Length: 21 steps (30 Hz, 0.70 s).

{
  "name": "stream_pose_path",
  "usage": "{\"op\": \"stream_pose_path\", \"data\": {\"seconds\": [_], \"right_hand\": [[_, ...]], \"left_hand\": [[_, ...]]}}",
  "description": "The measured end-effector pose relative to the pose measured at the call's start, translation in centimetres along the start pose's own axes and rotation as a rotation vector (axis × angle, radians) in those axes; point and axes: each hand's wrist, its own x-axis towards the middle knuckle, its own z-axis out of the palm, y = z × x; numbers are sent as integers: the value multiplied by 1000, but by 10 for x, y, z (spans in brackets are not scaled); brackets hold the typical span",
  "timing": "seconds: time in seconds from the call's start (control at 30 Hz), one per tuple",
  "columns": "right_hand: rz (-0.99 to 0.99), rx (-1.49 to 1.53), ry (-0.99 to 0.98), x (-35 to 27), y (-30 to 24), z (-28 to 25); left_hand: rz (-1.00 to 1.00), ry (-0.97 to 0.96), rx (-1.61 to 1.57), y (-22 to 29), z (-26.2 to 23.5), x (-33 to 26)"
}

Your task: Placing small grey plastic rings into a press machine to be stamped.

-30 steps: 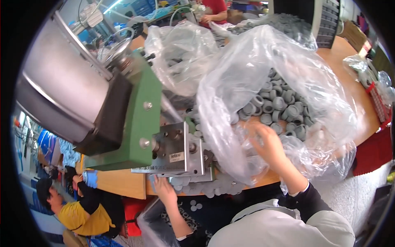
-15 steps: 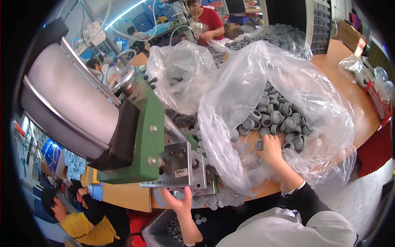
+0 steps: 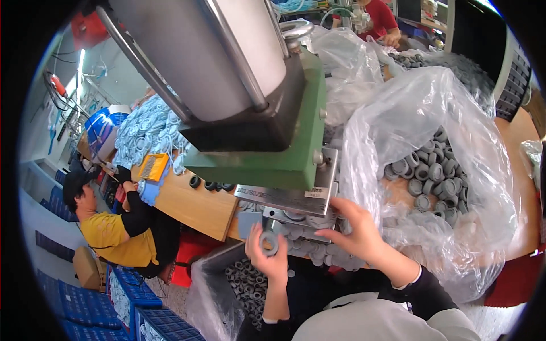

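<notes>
My left hand (image 3: pixel 266 258) pinches a grey plastic ring (image 3: pixel 269 243) in front of a bench press. The press has a green head (image 3: pixel 256 165) and a steel die block (image 3: pixel 290 193). My right hand (image 3: pixel 361 236) is at the right side of the die with thumb and fingers apart, and nothing shows in it. A round grey piece (image 3: pixel 294 216) sits under the upper block, between the hands. Flat grey discs (image 3: pixel 330 253) lie heaped along the table edge below the die. To the right, a clear plastic bag (image 3: pixel 369 148) holds many grey caps (image 3: pixel 435 170).
Below my left hand stands a lined bin (image 3: pixel 207 284) with grey rings (image 3: pixel 247 284). A wooden table (image 3: pixel 205 210) extends left, with light blue parts (image 3: pixel 151 128) piled on it. One person in yellow (image 3: pixel 116 236) sits at left; another in red (image 3: pixel 378 20) works behind.
The view has swung left. My right hand has left the caps in the bag and come to the die. My left hand, which was open below the die, now holds a ring.
</notes>
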Motion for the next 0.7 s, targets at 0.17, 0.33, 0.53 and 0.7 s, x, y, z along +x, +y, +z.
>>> {"op": "stream_pose_path", "data": {"seconds": [0.17,0.33,0.53,0.7], "right_hand": [[-93,-66,21,21,6,48],[5,-120,-42,27,-7,46],[62,46,-50,-7,12,-7],[336,-899,449,-41,92,-137]], "left_hand": [[-405,149,717,-97,-70,-84],[-122,-147,426,-76,-54,-26],[33,-358,516,-107,9,18],[89,-324,568,-109,3,21]]}}
